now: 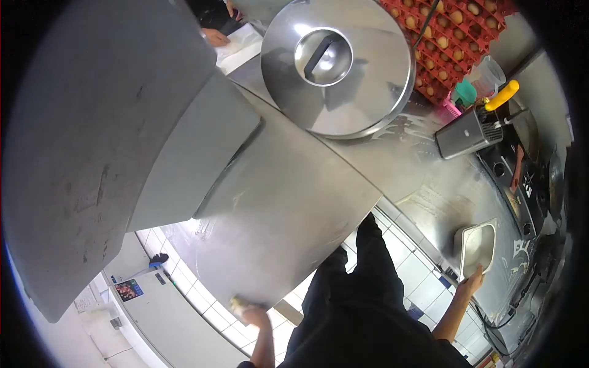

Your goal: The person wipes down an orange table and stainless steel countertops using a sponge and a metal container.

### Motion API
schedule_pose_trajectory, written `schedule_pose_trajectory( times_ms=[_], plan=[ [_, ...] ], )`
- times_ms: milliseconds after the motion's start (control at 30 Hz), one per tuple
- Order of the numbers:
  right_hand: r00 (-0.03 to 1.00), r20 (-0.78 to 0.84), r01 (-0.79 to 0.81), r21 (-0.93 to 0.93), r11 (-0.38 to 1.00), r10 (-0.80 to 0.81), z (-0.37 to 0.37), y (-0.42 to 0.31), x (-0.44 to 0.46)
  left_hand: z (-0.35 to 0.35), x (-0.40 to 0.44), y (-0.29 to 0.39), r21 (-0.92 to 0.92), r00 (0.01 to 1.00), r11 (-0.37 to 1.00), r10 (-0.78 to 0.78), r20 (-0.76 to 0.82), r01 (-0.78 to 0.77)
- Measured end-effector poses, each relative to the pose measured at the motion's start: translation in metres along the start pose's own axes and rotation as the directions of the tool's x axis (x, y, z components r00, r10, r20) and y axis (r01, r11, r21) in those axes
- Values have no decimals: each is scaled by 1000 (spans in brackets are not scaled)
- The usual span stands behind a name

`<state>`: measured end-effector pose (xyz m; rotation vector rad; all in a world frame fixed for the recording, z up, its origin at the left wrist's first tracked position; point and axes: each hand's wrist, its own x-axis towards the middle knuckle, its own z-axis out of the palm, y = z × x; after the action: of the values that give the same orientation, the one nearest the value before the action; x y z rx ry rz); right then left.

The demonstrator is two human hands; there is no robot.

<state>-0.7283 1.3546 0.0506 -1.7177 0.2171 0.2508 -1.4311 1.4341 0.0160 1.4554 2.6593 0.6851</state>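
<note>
My left hand [256,318] is at the near left edge of the steel table [288,202]. Its fingers are closed on a small yellowish wad [238,303], possibly a sponge or cloth; blur keeps me from telling which. On the other side, my right hand [472,283] grips the near rim of a rectangular steel pan [478,248]. This pan is tilted, its hollow inside facing up, beside the wet steel counter [435,211].
A large round steel lid [374,80] lies at the back. Egg trays [451,37], a knife holder [466,134] and a yellow handle [503,96] are at right. Grey panels [92,135] overhang the left. Another person's hand [215,38] shows at upper left.
</note>
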Motion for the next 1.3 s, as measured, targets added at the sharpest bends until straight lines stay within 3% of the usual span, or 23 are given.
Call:
schedule_pose_trajectory(
  times_ms=[67, 100, 133, 167, 233, 267, 400, 467, 567, 600, 633, 667, 733, 767, 833, 900, 1000, 1033, 1100, 1133, 1167, 1200, 1300],
  plan=[
    [998, 40, 51, 28, 998, -52, -8, -7, -11, 16, -14, 71, 65, 985, 984, 165, 52, -168],
    [990, 27, -140, 57, 988, 139, -4, -22, -18, 36, -21, 111, -41, 954, 980, 201, 223, -197],
    [991, 28, -131, 52, 990, 130, -1, -31, -31, 57, -29, 150, -150, 892, 971, 231, 388, -186],
    [992, 53, -119, 60, 991, 116, 1, -39, -45, 92, -40, 171, -92, 763, 862, 486, 426, -498],
    [990, 91, -108, 48, 993, 103, -2, -43, -50, 103, -19, 288, -368, 710, 740, 661, 242, -564],
    [985, 115, -140, 69, 988, 131, 5, -49, -63, 105, -17, 325, -350, 552, 606, 795, 251, -714],
    [989, 127, -84, 63, 994, 76, 13, -47, -78, 128, -29, 348, -323, 517, 517, 851, 93, -793],
    [986, 149, -89, 68, 994, 78, 5, -51, -79, 126, -38, 277, -367, 570, 827, 561, 601, -426],
    [992, 122, -53, 124, 991, 38, -19, -58, -76, 66, -28, 144, 20, 709, 773, 571, 413, -634],
    [996, 81, -45, 131, 990, 34, -26, -63, -77, 50, -15, 116, 147, 781, 769, 596, 189, -622],
    [992, 119, -63, 195, 979, 40, -34, -72, -76, 36, 7, 99, 6, 942, 973, 221, 254, -230],
    [996, 71, -60, 218, 974, 46, -51, -68, -67, 52, 19, 44, 256, 944, 920, 323, -68, -296],
    [995, 99, -24, 234, 972, 0, -82, -61, -44, 78, 68, 12, 501, 949, 847, -12, -314, 176],
    [997, 82, -4, 210, 978, -13, -92, -66, -40, 92, 85, 41, 291, 983, 941, -149, -108, 174],
    [998, 55, 3, 202, 979, -14, -125, -64, -21, 138, 104, 135, 178, 967, 959, 239, -86, -221],
    [999, 36, 16, 184, 983, -23, -147, -76, -10, 203, 76, 253, 137, 633, 646, 763, -130, -751],
    [998, -15, 66, 160, 985, -65, -198, -61, 18, 256, -90, 415, 178, 495, 493, 644, 583, -852],
    [997, -33, 69, 95, 993, -66, -209, -67, 20, 229, -160, 445, -76, 355, 432, 818, 453, -899],
    [993, -90, 81, 74, 994, -74, -241, -54, 36, 171, -300, 509, -466, 2, 47, 995, 99, -884],
    [988, -130, 91, 48, 995, -84, -254, -50, 43, 165, -358, 507, -686, -146, 90, 950, 278, -722],
    [987, -140, 93, 47, 995, -85, -262, -51, 47, 151, -408, 513, -728, -191, -31, 972, 138, -685],
    [979, -196, 80, 73, 994, -64, -264, -55, 48, 142, -446, 514, -745, -395, -147, 903, 167, -650],
    [961, -273, 78, 144, 987, -37, -265, -70, 48, 141, -483, 533, -828, -506, -219, 858, 89, -517]
  ],
)
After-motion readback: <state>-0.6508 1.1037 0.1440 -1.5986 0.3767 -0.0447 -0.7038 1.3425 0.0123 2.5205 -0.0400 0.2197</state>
